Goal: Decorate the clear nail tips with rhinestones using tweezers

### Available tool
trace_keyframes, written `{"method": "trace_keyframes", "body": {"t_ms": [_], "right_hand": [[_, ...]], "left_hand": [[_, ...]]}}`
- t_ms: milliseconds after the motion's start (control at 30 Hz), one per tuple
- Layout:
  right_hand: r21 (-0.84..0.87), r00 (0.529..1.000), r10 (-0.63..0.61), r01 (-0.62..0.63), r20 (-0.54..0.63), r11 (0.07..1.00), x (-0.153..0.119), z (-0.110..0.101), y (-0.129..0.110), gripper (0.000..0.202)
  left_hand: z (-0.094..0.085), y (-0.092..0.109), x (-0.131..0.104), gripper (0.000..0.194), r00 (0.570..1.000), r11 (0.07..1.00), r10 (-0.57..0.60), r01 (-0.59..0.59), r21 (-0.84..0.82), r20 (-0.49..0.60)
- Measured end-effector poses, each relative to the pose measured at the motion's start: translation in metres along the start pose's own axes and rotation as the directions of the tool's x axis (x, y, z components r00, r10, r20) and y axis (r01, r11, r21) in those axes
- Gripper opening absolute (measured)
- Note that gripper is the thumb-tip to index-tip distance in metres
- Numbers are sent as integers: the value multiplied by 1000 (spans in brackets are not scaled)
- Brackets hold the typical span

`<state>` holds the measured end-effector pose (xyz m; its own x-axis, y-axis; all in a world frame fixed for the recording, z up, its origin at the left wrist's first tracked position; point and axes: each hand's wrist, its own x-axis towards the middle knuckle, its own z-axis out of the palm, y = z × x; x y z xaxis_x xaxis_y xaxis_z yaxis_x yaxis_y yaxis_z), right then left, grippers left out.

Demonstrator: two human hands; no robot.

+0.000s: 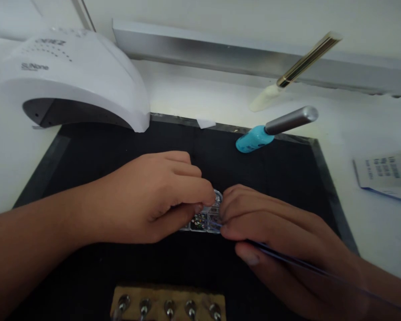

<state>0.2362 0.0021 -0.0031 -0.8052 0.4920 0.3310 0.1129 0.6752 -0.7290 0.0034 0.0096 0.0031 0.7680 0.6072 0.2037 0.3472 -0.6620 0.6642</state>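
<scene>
The clear compartment case [198,221] lies on the black mat [217,156], near its middle, between the left hand [173,191] and the right hand [274,223]. Small glittery pieces fill one compartment. Fingers cover much of the case, so its long axis cannot be told.

The left hand has its fingers curled and its thumb tip close to the index finger, over the case; whether it grips any part cannot be told. The right hand is partly closed around a slender purple tool [287,257], thumb apart from the fingertips. The tool's long axis slants from the lower right toward the case, working end pointing left and away from the person.

Beyond are a white nail lamp [87,67], a turquoise bottle [254,139] and a cream bottle [265,98]. A tan block [157,296] bearing five metal-topped pieces sits nearest the person; a printed packet [384,174] lies far right
</scene>
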Motion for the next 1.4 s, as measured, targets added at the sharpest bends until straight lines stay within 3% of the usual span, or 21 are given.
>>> {"method": "trace_keyframes", "body": {"t_ms": [167,367,1133,1400], "right_hand": [[-15,999,43,-43,1,999,0,0,-1,11],[10,1000,-10,10,15,1000,1,-1,0,7],[45,1000,3,-4,10,999,-1,-2,-1,6],[-17,1000,-14,14,-1,1000,-2,0,-2,7]], "left_hand": [[0,-1,1,16,1000,1000,-1,1,1,4],[0,-1,1,15,1000,1000,7,-7,-3,-4],[-1,-1,0,14,1000,1000,0,0,-3,7],[0,0,-1,15,1000,1000,6,-5,-4,15]]}}
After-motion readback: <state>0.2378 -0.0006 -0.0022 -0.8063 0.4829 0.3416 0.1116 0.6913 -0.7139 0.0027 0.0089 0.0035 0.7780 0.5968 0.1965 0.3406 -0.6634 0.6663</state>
